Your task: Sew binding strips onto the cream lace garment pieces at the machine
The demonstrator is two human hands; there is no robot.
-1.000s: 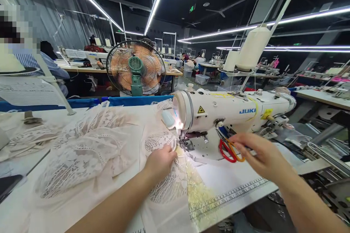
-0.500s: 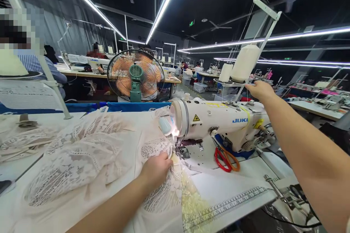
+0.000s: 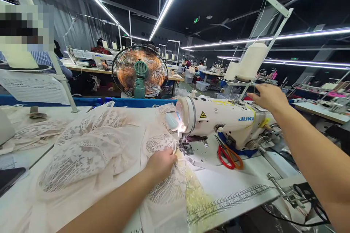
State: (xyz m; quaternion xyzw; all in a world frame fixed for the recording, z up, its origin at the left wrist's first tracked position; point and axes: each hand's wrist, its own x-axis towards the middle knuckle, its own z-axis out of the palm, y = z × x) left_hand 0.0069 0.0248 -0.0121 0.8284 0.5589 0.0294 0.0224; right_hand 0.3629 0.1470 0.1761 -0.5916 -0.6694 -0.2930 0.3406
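On the far left of the sewing machine (image 3: 218, 111), which is my landmark, a thread cone (image 3: 20, 58) stands on its holder, and under it hangs a written paper sheet (image 3: 34, 87). Nearer to the front lies a dark flat object (image 3: 11, 178). Then comes a heap of pale lace cloth (image 3: 82, 156), well to the left of the machine. Behind the machine, on its left, is a fan (image 3: 140, 69).

The left hand (image 3: 161, 164) is just in front of the machine's needle end, with thumb and fingers closed on the edge of a lace piece (image 3: 162, 191). This piece lies flat below the needle area. Far behind the machine is one bin (image 3: 188, 79) with pale material heaped at its top, and near it a clear plastic box (image 3: 202, 86); its whitish content is too small to tell.

Under the machine's arm rest red-and-orange scissors (image 3: 229, 156), and in front of them runs a ruler strip (image 3: 229, 201). The right hand (image 3: 269, 96) is above the machine's right part, loosely open, beside the stand with a large thread spool (image 3: 253, 62); I cannot tell whether it touches anything.
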